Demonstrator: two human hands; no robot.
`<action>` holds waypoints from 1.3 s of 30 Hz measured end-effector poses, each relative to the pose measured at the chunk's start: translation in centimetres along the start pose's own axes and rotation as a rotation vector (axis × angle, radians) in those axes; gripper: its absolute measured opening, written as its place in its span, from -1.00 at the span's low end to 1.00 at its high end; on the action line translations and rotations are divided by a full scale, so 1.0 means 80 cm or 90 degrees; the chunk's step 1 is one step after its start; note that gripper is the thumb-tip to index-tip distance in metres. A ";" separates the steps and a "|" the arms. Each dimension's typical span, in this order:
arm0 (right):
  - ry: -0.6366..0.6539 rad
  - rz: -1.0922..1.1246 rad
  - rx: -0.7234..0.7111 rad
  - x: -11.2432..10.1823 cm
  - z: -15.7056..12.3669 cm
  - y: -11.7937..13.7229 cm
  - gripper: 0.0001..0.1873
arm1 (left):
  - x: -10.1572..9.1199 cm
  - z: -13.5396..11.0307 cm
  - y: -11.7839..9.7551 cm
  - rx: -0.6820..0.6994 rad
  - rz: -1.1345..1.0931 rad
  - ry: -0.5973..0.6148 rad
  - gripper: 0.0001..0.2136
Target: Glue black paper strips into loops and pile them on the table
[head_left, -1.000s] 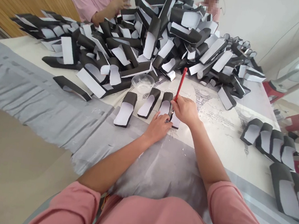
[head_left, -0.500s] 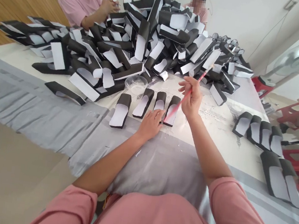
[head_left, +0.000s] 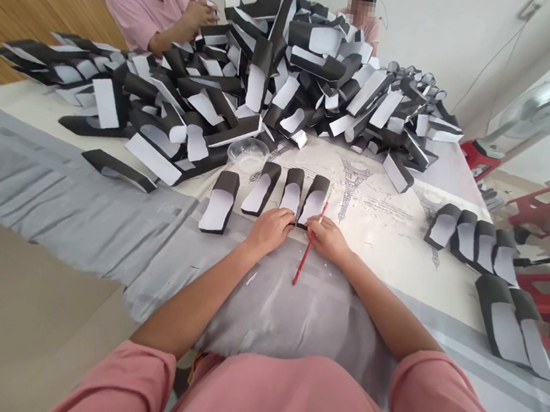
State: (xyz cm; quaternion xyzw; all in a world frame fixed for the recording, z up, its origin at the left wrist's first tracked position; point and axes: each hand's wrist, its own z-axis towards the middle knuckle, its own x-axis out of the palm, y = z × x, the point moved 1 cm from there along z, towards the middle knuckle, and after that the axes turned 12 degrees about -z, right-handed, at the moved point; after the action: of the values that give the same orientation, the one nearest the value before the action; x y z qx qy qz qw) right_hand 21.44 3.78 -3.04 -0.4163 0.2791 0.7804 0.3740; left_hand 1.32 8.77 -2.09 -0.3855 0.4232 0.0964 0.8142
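Observation:
My left hand (head_left: 268,230) rests on the lower end of a black foam shoe-shaped piece with a white paper lining (head_left: 291,191). A similar piece (head_left: 314,199) lies just right of it, and my right hand (head_left: 328,239) sits at its lower end. That hand grips a thin red stick (head_left: 307,250), which slants across the fingers. Two more lined pieces (head_left: 262,188) lie to the left, the outermost (head_left: 217,206) overlapping the grey cloth. My hands hide the lower ends of the nearest pieces.
A large heap of lined black pieces (head_left: 249,89) fills the table's far side, with a clear plastic bowl (head_left: 248,154) before it. Printed paper (head_left: 353,182) covers the table, and grey cloth (head_left: 79,202) hangs over its near edge. Two people work beyond the heap. Further pieces (head_left: 471,243) lie right.
My right hand has come down from above the table to the row of pieces, and the red stick now slants toward me. My left hand has shifted slightly right.

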 end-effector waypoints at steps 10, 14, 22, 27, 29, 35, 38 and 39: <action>0.007 0.000 -0.024 0.006 -0.003 -0.006 -0.83 | 0.005 0.002 0.006 0.050 -0.031 -0.001 -0.84; 0.007 0.005 -0.025 0.006 -0.002 -0.006 -0.82 | 0.004 0.002 0.005 0.056 -0.041 0.011 -0.82; 0.003 -0.011 -0.030 0.005 0.000 -0.005 -0.83 | 0.006 0.002 0.003 0.025 -0.037 0.002 -0.87; 0.006 -0.009 -0.024 0.006 0.001 -0.004 -0.82 | 0.007 0.002 0.000 0.000 -0.038 -0.005 -0.87; 0.008 -0.011 -0.026 0.006 0.001 -0.004 -0.82 | 0.006 0.001 -0.001 -0.004 -0.038 -0.006 -0.87; 0.006 -0.024 -0.032 0.006 0.001 -0.005 -0.83 | 0.002 0.002 -0.001 0.000 -0.021 -0.002 -0.87; 0.009 -0.012 -0.036 0.006 0.001 -0.004 -0.86 | -0.002 0.003 -0.001 0.002 -0.002 0.009 -0.86; 0.008 -0.003 -0.035 0.006 0.001 -0.003 -0.86 | -0.004 0.003 -0.002 0.004 0.006 0.012 -0.86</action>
State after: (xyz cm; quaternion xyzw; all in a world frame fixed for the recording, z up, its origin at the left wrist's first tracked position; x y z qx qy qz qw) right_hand 21.45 4.17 -3.45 -0.4322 0.2585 0.7842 0.3625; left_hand 1.33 8.91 -1.68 -0.3821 0.4330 0.0955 0.8108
